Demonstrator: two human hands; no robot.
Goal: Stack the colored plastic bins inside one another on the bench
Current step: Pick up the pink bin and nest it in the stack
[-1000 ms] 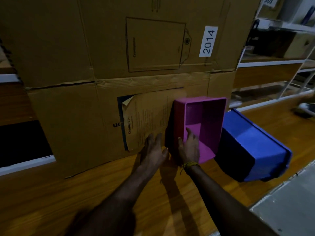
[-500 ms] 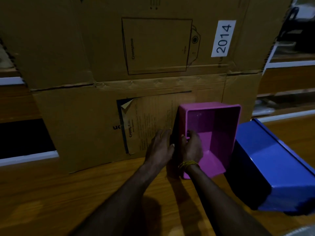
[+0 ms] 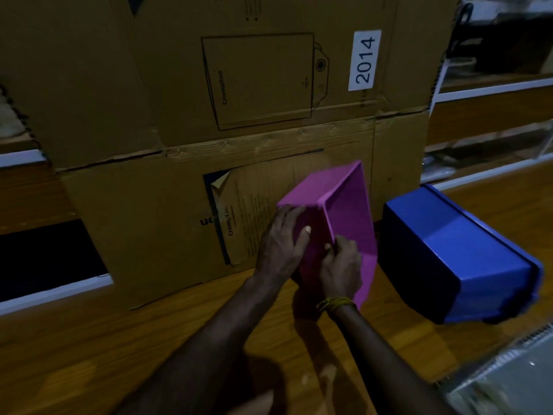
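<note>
Both hands, left hand [image 3: 282, 244] and right hand [image 3: 341, 269], now clasp the pink bin [image 3: 344, 211], tipping it off the bench [image 3: 119, 339] beside the blue bin [image 3: 457, 253], ready for nesting.

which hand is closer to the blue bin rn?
Right. The right hand grips the pink bin beside the blue bin; the left hand holds its far side.

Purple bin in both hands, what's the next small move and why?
Probably carry the purple bin right toward the blue bin. Both the left hand and right hand grip its near wall and it is tilted off the bench, while the blue bin lies on its side, apart, so nothing is nested yet.
</note>
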